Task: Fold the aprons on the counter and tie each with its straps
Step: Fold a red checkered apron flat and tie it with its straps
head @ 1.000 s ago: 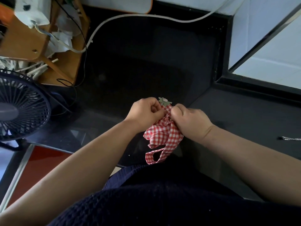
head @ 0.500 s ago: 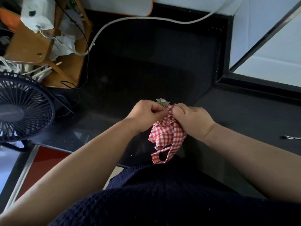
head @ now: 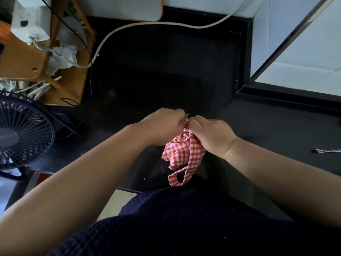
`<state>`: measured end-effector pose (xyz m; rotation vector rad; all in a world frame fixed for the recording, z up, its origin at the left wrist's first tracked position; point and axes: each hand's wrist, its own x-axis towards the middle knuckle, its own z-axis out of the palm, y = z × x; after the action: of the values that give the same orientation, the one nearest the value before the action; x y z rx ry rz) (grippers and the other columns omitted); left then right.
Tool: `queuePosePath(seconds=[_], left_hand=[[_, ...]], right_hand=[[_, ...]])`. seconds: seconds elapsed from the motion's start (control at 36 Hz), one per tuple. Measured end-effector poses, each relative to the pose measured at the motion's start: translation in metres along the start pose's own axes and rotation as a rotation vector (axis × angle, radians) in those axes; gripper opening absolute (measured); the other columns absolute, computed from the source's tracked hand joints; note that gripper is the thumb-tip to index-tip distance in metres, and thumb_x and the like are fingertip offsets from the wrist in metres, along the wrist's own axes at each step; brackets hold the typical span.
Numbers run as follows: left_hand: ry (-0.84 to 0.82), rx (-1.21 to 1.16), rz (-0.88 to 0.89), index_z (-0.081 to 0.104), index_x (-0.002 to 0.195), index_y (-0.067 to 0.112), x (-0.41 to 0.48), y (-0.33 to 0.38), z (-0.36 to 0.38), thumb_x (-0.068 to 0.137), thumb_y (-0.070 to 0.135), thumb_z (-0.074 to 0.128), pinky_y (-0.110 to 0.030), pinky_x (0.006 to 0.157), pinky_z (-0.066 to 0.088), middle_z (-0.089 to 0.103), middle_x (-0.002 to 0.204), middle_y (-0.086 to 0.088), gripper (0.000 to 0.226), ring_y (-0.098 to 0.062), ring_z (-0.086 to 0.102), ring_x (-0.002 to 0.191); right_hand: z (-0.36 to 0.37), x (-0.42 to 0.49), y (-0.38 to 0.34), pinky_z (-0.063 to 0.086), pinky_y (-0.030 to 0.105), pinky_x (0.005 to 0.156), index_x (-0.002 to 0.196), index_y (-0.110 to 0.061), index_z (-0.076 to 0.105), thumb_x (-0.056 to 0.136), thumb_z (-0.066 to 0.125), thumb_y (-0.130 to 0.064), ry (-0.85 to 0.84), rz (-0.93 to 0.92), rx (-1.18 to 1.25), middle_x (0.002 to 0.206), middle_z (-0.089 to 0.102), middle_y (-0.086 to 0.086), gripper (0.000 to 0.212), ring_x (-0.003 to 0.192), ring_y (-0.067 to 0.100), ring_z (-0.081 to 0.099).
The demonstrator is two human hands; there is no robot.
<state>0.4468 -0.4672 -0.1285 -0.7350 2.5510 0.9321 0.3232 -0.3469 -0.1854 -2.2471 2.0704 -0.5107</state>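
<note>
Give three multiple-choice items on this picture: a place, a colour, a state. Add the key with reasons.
1. Where is the fan? A) left edge B) right edge C) between the arms
2. The apron has checks of: A) blue and white B) red and white C) green and yellow
3. The left hand and right hand: A) both grip the apron B) only one grips it C) both lie flat, empty
Key: 1 A: its grille fills the left edge. 2 B: red and white squares show. 3 A: both close round its bunched top.
</note>
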Motion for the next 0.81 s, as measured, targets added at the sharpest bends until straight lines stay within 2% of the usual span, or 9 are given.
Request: queuePosePath(seconds=[0.11, 0.19, 0.28, 0.33, 0.42, 0.47, 0.64, 0.69, 0.81], left_hand=[[0.043, -0.086, 0.006, 0.057, 0.095, 0.016, -0.002, -0.002, -0.001, 0.099, 0.027, 0.047, -0.025, 0.062, 0.044, 0.057, 0.084, 0.002, 0.015, -0.01, 0.053, 0.07], [0.026, -0.326, -0.052, 0.057, 0.09, 0.025, -0.003, -0.014, 0.002, 0.095, 0.026, 0.056, -0.022, 0.067, 0.047, 0.061, 0.092, 0.006, 0.005, -0.007, 0.059, 0.083], [-0.034, -0.517, -0.113, 0.056, 0.091, 0.029, -0.006, -0.023, 0.012, 0.095, 0.022, 0.055, -0.023, 0.072, 0.045, 0.062, 0.094, 0.007, 0.008, -0.007, 0.058, 0.085], [-0.005, -0.567, -0.153, 0.056, 0.095, 0.03, -0.008, -0.026, 0.018, 0.096, 0.021, 0.05, -0.026, 0.077, 0.046, 0.061, 0.098, 0.005, 0.01, -0.011, 0.058, 0.09], [0.037, -0.567, -0.204, 0.055, 0.106, 0.027, -0.011, -0.03, 0.021, 0.101, 0.022, 0.041, -0.026, 0.079, 0.047, 0.059, 0.105, 0.005, 0.015, -0.011, 0.057, 0.096], [0.05, -0.572, -0.21, 0.053, 0.112, 0.026, -0.012, -0.029, 0.021, 0.103, 0.024, 0.037, -0.026, 0.082, 0.048, 0.058, 0.11, 0.006, 0.019, -0.009, 0.056, 0.1], [0.258, -0.589, -0.181, 0.054, 0.105, 0.028, -0.016, -0.029, 0.025, 0.103, 0.023, 0.037, -0.01, 0.07, 0.038, 0.056, 0.1, 0.019, 0.018, 0.004, 0.053, 0.091], [0.314, -0.6, -0.189, 0.055, 0.105, 0.027, -0.019, -0.031, 0.027, 0.103, 0.022, 0.038, -0.01, 0.067, 0.038, 0.057, 0.096, 0.019, 0.017, 0.003, 0.054, 0.087], [0.392, -0.601, -0.19, 0.056, 0.103, 0.027, -0.023, -0.033, 0.031, 0.102, 0.021, 0.041, -0.013, 0.064, 0.041, 0.06, 0.096, 0.012, 0.016, -0.003, 0.057, 0.086]], right_hand=[[-0.007, 0.004, 0.0, 0.046, 0.024, 0.043, 0.085, -0.003, 0.064, 0.067, 0.083, -0.007, -0.109, 0.039, 0.042, 0.074, 0.064, 0.011, 0.027, 0.047, 0.023, 0.06], [-0.015, 0.008, 0.0, 0.044, 0.025, 0.075, 0.109, -0.009, 0.061, 0.095, 0.054, -0.022, -0.289, 0.22, 0.207, 0.106, 0.061, 0.005, 0.02, 0.09, 0.02, 0.061], [-0.015, 0.008, -0.004, 0.041, 0.022, 0.088, 0.109, -0.018, 0.061, 0.095, 0.051, -0.033, -0.366, 0.351, 0.406, 0.106, 0.056, -0.005, 0.023, 0.096, 0.009, 0.052], [-0.01, 0.006, -0.005, 0.045, 0.022, 0.084, 0.099, -0.022, 0.061, 0.092, 0.055, -0.04, -0.371, 0.453, 0.501, 0.097, 0.059, -0.009, 0.02, 0.09, 0.006, 0.054], [-0.011, 0.005, -0.004, 0.041, 0.019, 0.064, 0.082, -0.025, 0.056, 0.092, 0.052, -0.047, -0.415, 0.626, 0.595, 0.082, 0.059, -0.008, 0.024, 0.077, 0.005, 0.054], [-0.012, 0.006, -0.003, 0.039, 0.021, 0.064, 0.081, -0.025, 0.056, 0.092, 0.051, -0.049, -0.451, 0.671, 0.616, 0.082, 0.059, -0.007, 0.027, 0.078, 0.008, 0.054], [-0.018, 0.014, -0.012, 0.051, 0.025, 0.083, 0.116, -0.016, 0.063, 0.092, 0.06, -0.028, -0.44, 0.655, 0.793, 0.105, 0.066, -0.005, 0.026, 0.095, 0.009, 0.062], [-0.02, 0.015, -0.013, 0.048, 0.017, 0.081, 0.12, -0.016, 0.062, 0.092, 0.061, -0.025, -0.413, 0.62, 0.76, 0.109, 0.065, -0.004, 0.03, 0.096, 0.007, 0.061], [-0.019, 0.015, -0.019, 0.04, 0.006, 0.069, 0.118, -0.017, 0.061, 0.094, 0.057, -0.024, -0.382, 0.558, 0.656, 0.098, 0.059, -0.011, 0.024, 0.087, 0.002, 0.056]])
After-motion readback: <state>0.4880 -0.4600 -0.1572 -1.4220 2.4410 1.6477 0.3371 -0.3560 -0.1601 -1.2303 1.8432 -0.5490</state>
